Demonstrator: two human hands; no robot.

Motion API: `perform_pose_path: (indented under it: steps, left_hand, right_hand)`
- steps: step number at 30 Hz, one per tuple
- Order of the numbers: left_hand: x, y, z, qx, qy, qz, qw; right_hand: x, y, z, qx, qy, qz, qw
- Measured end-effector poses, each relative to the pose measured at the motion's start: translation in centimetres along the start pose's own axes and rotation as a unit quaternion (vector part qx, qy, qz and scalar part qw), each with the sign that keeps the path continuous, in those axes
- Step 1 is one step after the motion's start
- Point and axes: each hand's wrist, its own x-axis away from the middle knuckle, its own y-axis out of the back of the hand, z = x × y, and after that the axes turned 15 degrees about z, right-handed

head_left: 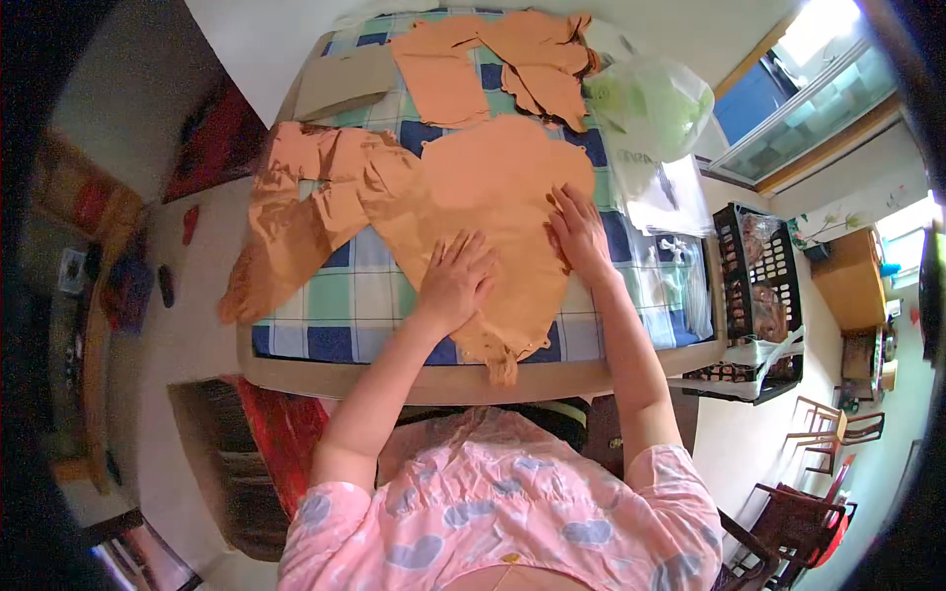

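Note:
A flat, uninflated foil balloon (503,167) in shiny copper-pink lies on the checked tablecloth in front of me, broad and rounded at the far end. It narrows toward a crumpled tail at the table's near edge, with small tabs along its rim. My left hand (459,280) rests palm down on its lower left part, fingers stretched out. Along its right edge lies my right hand (581,234), fingers slightly apart and pressing on the foil. Joined or overlapping at the left is another creased foil piece (305,212), which hangs toward the table's left edge.
More copper foil pieces (443,74) lie at the far end beside a piece of cardboard (345,83). Clear and greenish plastic bags (655,108) sit along the right side. A black crate (761,286) stands right of the table, and wooden chairs (803,517) stand farther off.

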Motion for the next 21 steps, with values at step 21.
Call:
perform_pose_path:
  steps: [21]
  left_hand:
    - [-13.3,8.6,15.1,-0.105,0.035,-0.025,0.994]
  right_hand:
    - [-16.8,-2.0,3.7,0.054,0.177,-0.02,0.982]
